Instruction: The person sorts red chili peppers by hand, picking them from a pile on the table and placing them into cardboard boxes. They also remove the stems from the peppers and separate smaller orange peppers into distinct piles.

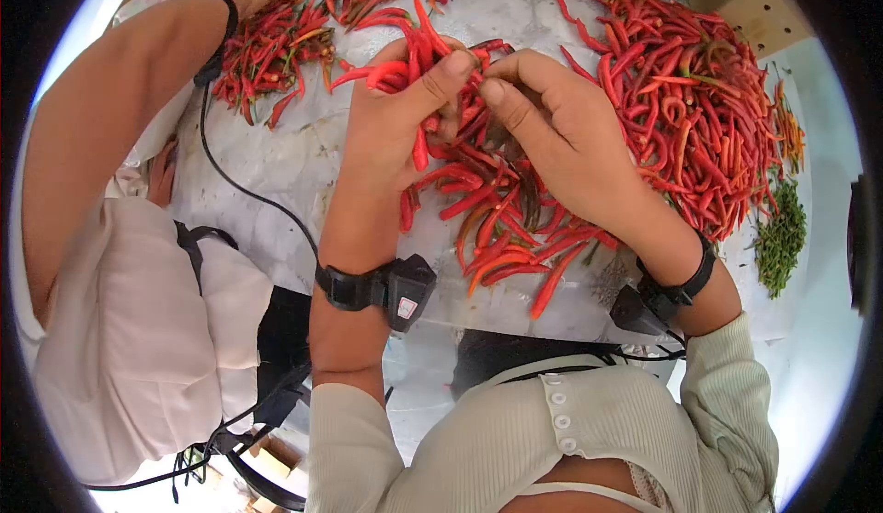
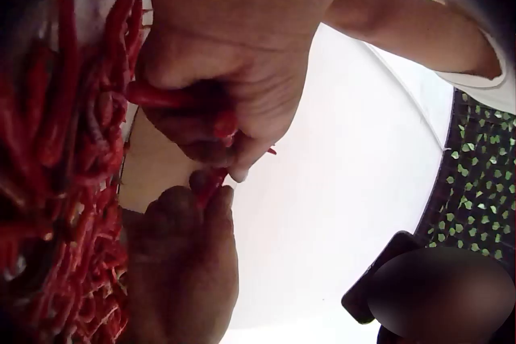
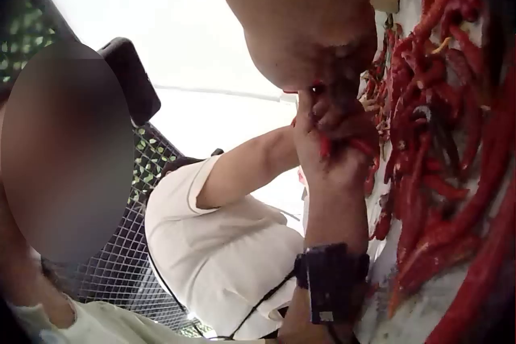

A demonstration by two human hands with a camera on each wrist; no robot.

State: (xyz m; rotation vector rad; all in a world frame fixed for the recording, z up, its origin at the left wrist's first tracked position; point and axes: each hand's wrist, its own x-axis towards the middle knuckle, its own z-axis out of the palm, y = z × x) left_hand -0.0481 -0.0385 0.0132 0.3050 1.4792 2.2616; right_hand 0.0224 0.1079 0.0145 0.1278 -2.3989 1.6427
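My left hand (image 1: 386, 118) grips several red chili peppers (image 1: 425, 44), their tips poking out past the thumb. Close against it, my right hand (image 1: 575, 141) pinches the end of a chili with thumb and forefinger. In the left wrist view, a red chili (image 2: 211, 186) spans the gap between the fingertips of both hands. The right wrist view has the two hands together, with red showing among the left fingers. Below the hands on the table lies a loose spread of red chilies (image 1: 501, 228), some of them dark.
A big heap of red chilies (image 1: 690, 108) fills the table's right side, beside a small pile of green stems (image 1: 782, 237). Behind stands a cardboard box (image 1: 750, 7). At left, another person's arm (image 1: 129, 108) reaches over a smaller chili pile (image 1: 267, 62). Cables run from the wristbands.
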